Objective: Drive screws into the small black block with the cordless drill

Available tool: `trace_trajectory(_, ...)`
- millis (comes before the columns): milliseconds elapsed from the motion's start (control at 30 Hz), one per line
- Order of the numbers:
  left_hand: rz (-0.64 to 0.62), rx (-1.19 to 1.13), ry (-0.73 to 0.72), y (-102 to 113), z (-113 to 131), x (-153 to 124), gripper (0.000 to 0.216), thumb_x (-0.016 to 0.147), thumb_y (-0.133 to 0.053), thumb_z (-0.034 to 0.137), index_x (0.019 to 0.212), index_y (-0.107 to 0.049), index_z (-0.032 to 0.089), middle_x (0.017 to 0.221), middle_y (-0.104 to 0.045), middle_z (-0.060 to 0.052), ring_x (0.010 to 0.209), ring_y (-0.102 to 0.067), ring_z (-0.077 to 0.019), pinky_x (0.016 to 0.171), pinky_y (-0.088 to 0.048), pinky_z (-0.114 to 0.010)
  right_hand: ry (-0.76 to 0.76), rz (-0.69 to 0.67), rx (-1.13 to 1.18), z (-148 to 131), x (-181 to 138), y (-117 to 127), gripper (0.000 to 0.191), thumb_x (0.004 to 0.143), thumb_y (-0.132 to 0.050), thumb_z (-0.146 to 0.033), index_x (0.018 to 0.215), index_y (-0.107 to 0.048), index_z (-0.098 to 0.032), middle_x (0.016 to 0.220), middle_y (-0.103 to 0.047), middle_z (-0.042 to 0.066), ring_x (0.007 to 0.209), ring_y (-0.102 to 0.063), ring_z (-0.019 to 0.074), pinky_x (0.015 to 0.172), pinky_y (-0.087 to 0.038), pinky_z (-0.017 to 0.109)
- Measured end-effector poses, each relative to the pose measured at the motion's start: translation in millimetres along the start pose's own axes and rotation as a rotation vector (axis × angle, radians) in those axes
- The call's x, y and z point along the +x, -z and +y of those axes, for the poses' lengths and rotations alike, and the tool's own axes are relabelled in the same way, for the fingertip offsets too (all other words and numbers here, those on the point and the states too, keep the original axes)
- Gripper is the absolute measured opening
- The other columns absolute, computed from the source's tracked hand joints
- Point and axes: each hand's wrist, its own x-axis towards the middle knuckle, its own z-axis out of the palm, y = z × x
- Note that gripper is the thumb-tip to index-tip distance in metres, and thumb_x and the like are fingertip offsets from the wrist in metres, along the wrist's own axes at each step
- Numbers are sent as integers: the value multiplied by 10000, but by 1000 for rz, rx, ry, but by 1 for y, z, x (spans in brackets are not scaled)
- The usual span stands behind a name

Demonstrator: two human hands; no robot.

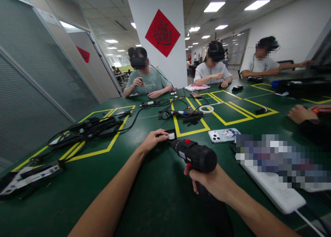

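My right hand (207, 182) is wrapped around the handle of a black cordless drill (196, 156) with red accents. The drill's chuck points away from me and to the left, at a small black box-like part (162, 138) on the table. My left hand (153, 139) holds that part, its fingertips pressed at a small white block (171, 136) on it. The drill's tip is close to the white block; whether they touch I cannot tell.
Tangled black cables (95, 126) lie on the left of the green table (108, 182), with more cables (181, 112) ahead. A phone (223, 135) and a white power bank-like slab (274, 188) are at the right. Yellow tape marks rectangles. Several people sit around the table.
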Motion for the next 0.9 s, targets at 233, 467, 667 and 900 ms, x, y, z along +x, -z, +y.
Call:
trace_trajectory(233,-27,12,-21,1,-1,1,320,702,-619,434,906,-674,194,1087,-588,-64,1003,-533,-237,919,-370,-376,18,-3,19,2,3,0,178,718,-495,-212,886,-502,-153,790,-587,13,468,-524,75,506,-417,234)
trace_trajectory(467,-29,3,-18,2,-4,2,312,700,-625,422,906,-680,195,1068,-592,-61,1000,-534,-232,917,-364,-366,-3,20,56,6,2,0,225,715,-513,-221,932,-501,-163,716,-578,0,473,-533,101,478,-419,237)
trace_trajectory(667,-40,9,-20,3,-4,2,344,694,-625,441,933,-677,199,1074,-592,-60,1016,-530,-238,935,-356,-374,-8,25,48,13,5,1,138,712,-526,-214,836,-527,-153,547,-525,-23,469,-535,127,473,-415,239)
trace_trajectory(900,-41,59,-25,3,-4,1,353,689,-635,433,953,-664,201,1099,-585,-51,1033,-526,-227,936,-359,-351,-20,29,45,11,5,1,113,712,-513,-206,803,-553,-151,639,-567,-1,480,-528,104,512,-427,243)
